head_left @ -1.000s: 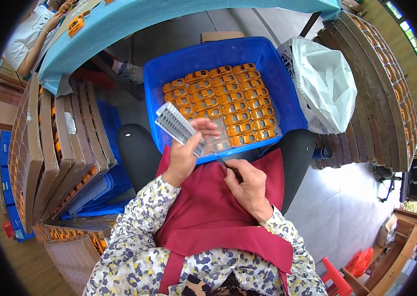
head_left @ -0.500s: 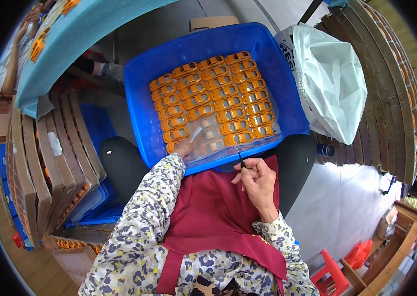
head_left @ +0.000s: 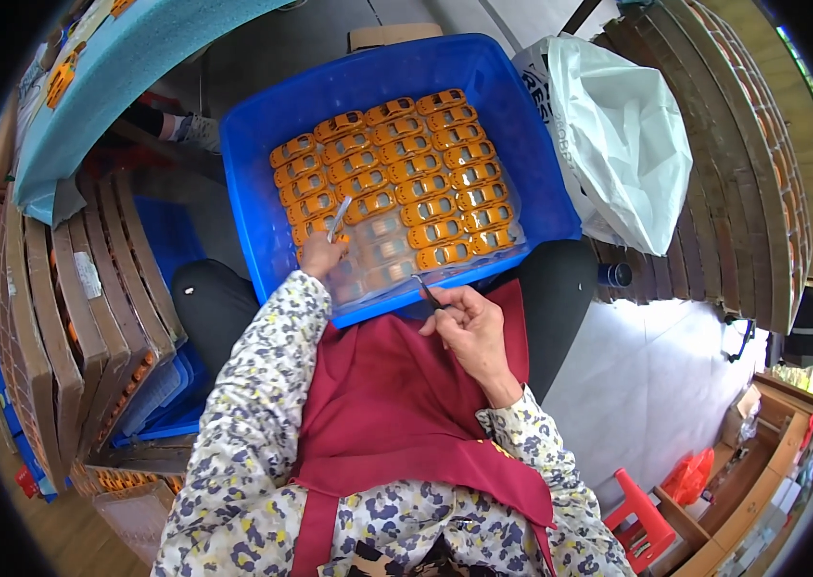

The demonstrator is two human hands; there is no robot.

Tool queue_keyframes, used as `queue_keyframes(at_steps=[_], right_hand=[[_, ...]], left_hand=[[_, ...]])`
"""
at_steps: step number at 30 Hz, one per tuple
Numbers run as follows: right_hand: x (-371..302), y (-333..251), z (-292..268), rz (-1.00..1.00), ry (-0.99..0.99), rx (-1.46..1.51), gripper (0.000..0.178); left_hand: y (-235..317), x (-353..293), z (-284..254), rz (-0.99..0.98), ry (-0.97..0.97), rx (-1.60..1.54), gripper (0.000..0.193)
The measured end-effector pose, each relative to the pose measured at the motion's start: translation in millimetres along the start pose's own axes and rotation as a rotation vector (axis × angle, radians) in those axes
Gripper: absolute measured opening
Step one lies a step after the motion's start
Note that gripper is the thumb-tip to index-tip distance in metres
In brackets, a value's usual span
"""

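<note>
My left hand (head_left: 322, 254) is closed at the lower left of the toy cars, with a thin pale strip (head_left: 339, 219) sticking up from its fingers. Whether it also grips a car cannot be made out. In my right hand (head_left: 472, 332), over the tub's near rim, is a small dark-handled tool (head_left: 432, 297) with a thin, bent metal tip. Rows of orange toy cars (head_left: 420, 189) lie inside a large blue tub (head_left: 267, 106). A clear plastic sheet (head_left: 382, 279) lies near the tub's front, with blurred car shapes beneath it.
A white plastic bag (head_left: 623, 144) stands against the tub's right side. Stacked brown trays (head_left: 50, 317) with orange cars rise at left, and more trays (head_left: 714, 183) at right. A light blue surface (head_left: 137, 72) is at upper left. A red stool (head_left: 642, 519) is at lower right.
My left hand has moved forward along the left column of cars, and the pale strip stands more upright. My right hand keeps its tool near the rim. The whole view has shifted slightly.
</note>
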State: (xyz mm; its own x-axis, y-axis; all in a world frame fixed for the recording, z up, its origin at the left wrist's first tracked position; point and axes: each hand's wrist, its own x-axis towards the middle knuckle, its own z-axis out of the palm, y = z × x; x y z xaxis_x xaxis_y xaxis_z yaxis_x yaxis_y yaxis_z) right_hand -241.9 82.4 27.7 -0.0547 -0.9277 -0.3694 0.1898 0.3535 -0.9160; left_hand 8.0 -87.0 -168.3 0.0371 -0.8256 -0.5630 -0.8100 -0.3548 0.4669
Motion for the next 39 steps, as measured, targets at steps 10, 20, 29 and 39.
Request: queue_keyframes(at_steps=[10, 20, 29, 39], right_hand=[[-38.4, 16.3, 14.9, -0.133, -0.054, -0.034, 0.014], [-49.6, 16.1, 26.6, -0.239, -0.14, -0.349, 0.014], [-48.0, 25.6, 33.6, -0.294, -0.143, -0.459, 0.013], [-46.2, 28.5, 36.9, -0.293, -0.128, -0.501, 0.012]], left_hand=[[75.5, -172.6, -87.5, 0.292, -0.344, -0.511, 0.03], [50.7, -212.0, -70.0, 0.342, -0.461, -0.481, 0.031], [56.5, -216.6, -71.7, 0.417, -0.476, -0.49, 0.033], [54.9, -213.9, -66.7, 0.422, -0.47, -0.469, 0.037]])
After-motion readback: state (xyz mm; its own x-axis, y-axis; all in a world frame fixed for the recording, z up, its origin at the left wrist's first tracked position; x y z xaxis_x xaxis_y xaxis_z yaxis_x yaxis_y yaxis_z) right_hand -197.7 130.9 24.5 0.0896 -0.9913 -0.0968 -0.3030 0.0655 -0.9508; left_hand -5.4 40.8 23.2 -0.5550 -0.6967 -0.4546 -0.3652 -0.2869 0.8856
